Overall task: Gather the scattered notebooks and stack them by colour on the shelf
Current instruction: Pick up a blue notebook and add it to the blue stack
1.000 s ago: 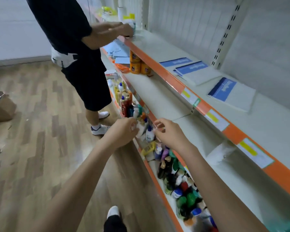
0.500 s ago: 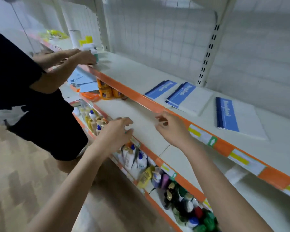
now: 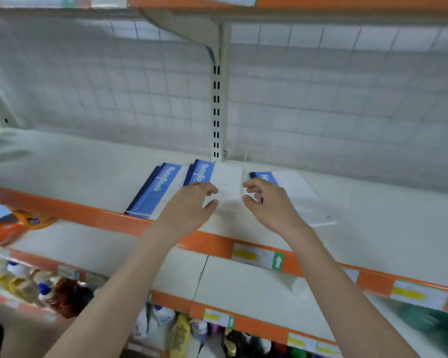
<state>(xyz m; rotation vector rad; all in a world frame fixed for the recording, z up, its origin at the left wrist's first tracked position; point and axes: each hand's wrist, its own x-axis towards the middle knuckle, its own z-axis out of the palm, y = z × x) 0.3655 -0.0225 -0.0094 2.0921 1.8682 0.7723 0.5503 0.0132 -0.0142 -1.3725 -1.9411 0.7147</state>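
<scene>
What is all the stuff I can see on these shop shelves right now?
Notebooks: three, blue and white, flat on the upper shelf.
Shelf: pale, orange front edge.
Price labels: several, white with yellow, on the orange edges.
Bottles: many, mixed colours, lowest shelf; blurred.
Orange packet: one, far left, blurred.
Wire grid backing: white, behind.
Left hand: over the middle notebook.
Right hand: over the right notebook.
</scene>
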